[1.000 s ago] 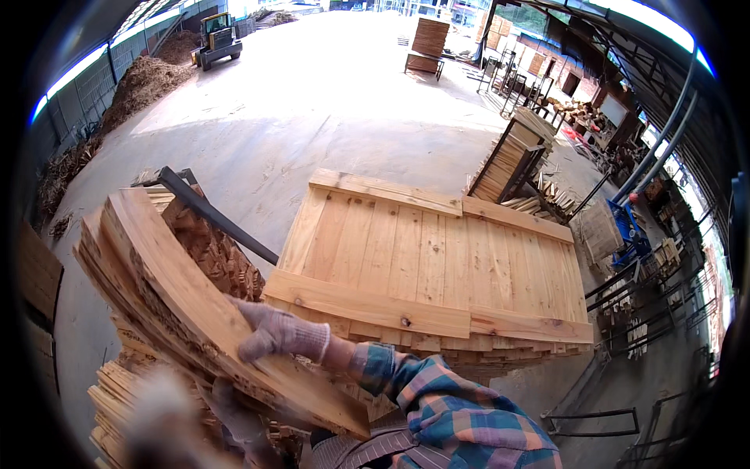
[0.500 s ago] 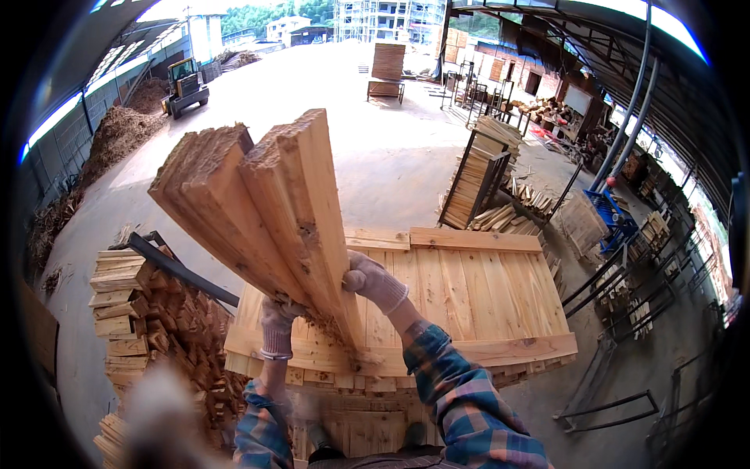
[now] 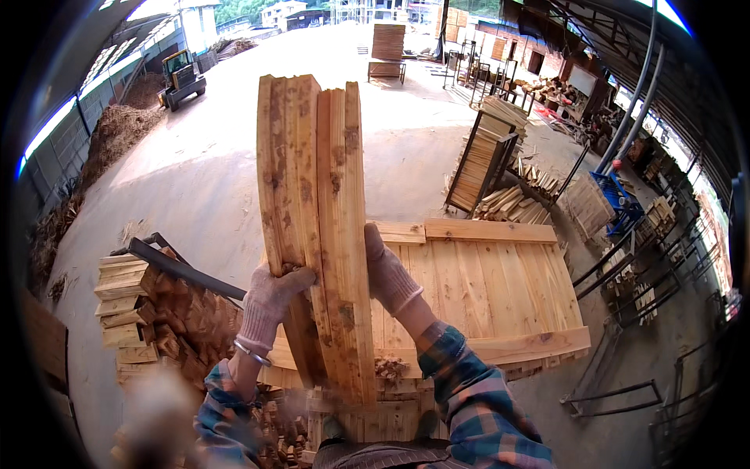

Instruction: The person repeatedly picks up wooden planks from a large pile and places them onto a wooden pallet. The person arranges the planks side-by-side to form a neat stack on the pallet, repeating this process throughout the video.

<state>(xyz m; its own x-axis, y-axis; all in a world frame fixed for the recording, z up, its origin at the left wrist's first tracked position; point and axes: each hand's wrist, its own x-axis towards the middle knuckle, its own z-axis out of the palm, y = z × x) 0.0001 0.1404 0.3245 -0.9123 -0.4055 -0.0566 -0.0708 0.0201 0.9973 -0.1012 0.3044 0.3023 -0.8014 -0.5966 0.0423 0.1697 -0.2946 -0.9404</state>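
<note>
A thick bundle of wooden boards stands nearly upright in front of me, its rough, bark-flecked edges facing me. My left hand, in a pale knit glove with a metal bracelet at the wrist, is closed round the bundle's left side, thumb across the front. My right hand, gloved too, grips the right side; its fingers are partly hidden behind the wood. Below lies a broad stack of planks laid side by side, with a crosswise board along its near edge. Bark crumbs lie by the bundle's lower end.
To the left is a pile of cut boards with a dark metal bar beside it. A leaning rack of slats stands beyond the planks. Metal frames are at right, a loader far left. Something blurred covers the lower left.
The board bundle has swung from a leftward tilt to nearly upright, its rough edges now turned toward me. My left hand has moved up and round its left side.
</note>
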